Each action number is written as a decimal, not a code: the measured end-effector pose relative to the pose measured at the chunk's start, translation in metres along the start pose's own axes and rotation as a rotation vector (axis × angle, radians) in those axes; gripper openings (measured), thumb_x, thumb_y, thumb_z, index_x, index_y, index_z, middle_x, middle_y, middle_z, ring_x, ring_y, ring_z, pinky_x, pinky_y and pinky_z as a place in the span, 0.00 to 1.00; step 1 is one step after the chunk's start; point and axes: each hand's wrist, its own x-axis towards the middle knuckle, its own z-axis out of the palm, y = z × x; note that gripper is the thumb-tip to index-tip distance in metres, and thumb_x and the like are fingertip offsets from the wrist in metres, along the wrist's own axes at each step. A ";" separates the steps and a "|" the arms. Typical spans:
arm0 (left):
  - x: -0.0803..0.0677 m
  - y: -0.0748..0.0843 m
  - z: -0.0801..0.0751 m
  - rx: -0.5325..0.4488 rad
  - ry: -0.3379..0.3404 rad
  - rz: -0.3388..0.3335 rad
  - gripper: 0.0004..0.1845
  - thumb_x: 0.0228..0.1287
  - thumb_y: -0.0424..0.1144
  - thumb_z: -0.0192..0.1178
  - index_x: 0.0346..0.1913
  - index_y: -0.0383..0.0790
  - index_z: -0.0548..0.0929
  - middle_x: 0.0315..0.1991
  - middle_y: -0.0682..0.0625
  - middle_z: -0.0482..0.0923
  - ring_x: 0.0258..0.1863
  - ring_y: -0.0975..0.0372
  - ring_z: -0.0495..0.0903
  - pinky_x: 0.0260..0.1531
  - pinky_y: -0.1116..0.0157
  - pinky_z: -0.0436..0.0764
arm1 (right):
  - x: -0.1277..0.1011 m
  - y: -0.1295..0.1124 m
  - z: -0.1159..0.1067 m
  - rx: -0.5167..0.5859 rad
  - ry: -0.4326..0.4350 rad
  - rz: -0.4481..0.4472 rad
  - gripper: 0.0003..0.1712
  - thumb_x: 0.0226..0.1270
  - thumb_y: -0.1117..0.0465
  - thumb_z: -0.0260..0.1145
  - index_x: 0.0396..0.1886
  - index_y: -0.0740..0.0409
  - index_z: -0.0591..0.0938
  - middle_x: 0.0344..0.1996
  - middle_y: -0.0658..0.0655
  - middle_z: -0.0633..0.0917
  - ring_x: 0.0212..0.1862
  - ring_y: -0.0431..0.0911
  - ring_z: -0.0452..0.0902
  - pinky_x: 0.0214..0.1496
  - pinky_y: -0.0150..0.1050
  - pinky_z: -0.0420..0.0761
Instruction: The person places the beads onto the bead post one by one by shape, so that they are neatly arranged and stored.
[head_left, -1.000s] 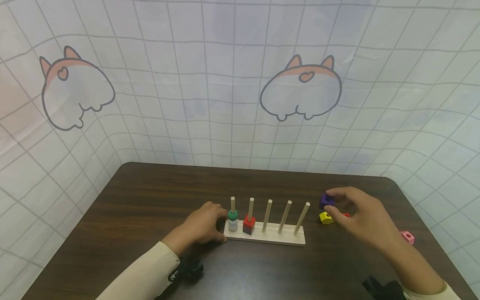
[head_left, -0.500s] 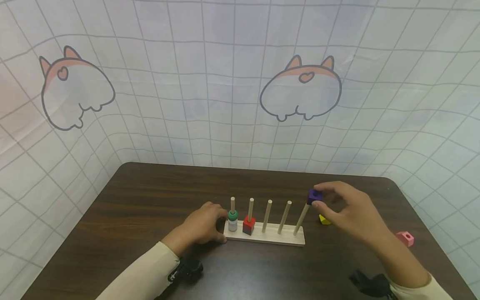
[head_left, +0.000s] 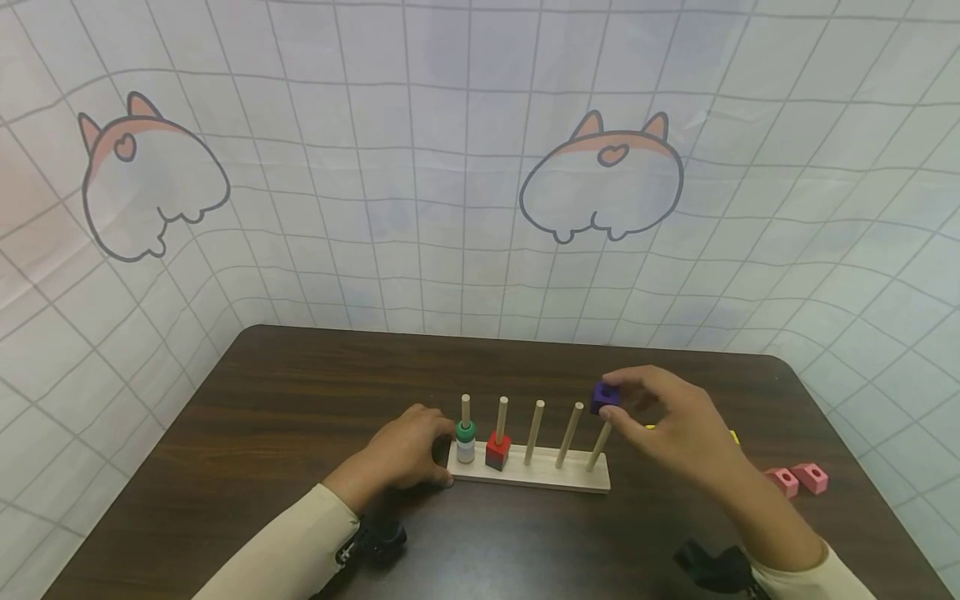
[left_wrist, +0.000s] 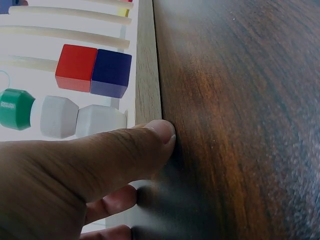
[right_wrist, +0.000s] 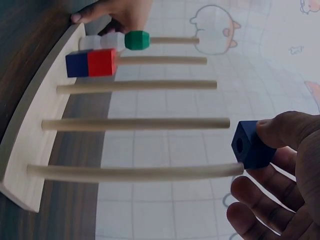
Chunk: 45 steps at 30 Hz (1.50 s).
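A wooden base [head_left: 540, 479] carries five upright pegs. The first peg holds a green bead [head_left: 466, 431] over white beads [left_wrist: 80, 119]. On the second peg a red cube [head_left: 498, 442] sits above a blue cube [left_wrist: 111, 72]. My left hand [head_left: 405, 454] grips the base's left end, its thumb [left_wrist: 150, 137] against the edge. Thumb and fingers of my right hand [head_left: 675, 425] pinch a purple cube [head_left: 604, 397] in the air, close to the tip of the rightmost peg [right_wrist: 135, 172]. In the right wrist view the purple cube [right_wrist: 250, 146] sits between the last two peg tips, on neither.
Two pink blocks [head_left: 798, 479] lie on the dark wooden table [head_left: 300, 400] to the right of the base. Bits of a yellow piece [head_left: 732, 437] show behind my right hand. A gridded cloth backdrop [head_left: 480, 208] rises close behind the table.
My right hand lifted the purple cube off the table at the right and carried it left and up to the rightmost peg's tip. The left hand stayed put.
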 end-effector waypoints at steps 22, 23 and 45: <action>0.001 0.001 0.000 0.012 -0.004 -0.009 0.31 0.43 0.47 0.85 0.53 0.46 0.87 0.51 0.51 0.82 0.60 0.52 0.74 0.49 0.47 0.81 | 0.010 -0.011 0.022 0.096 -0.036 -0.021 0.23 0.57 0.69 0.79 0.53 0.55 0.84 0.40 0.46 0.86 0.35 0.38 0.82 0.35 0.41 0.84; 0.001 0.001 0.000 0.012 -0.005 -0.011 0.31 0.43 0.47 0.85 0.53 0.46 0.87 0.51 0.51 0.82 0.60 0.52 0.74 0.49 0.47 0.81 | 0.010 -0.012 0.023 0.099 -0.038 -0.017 0.23 0.57 0.69 0.79 0.53 0.56 0.84 0.40 0.47 0.86 0.35 0.38 0.82 0.34 0.40 0.84; 0.001 0.000 0.000 0.011 -0.006 0.004 0.28 0.43 0.47 0.85 0.50 0.46 0.87 0.50 0.51 0.82 0.60 0.51 0.75 0.50 0.46 0.81 | 0.021 -0.034 0.044 0.123 -0.026 0.032 0.21 0.59 0.66 0.79 0.53 0.56 0.84 0.41 0.48 0.86 0.36 0.41 0.81 0.39 0.42 0.84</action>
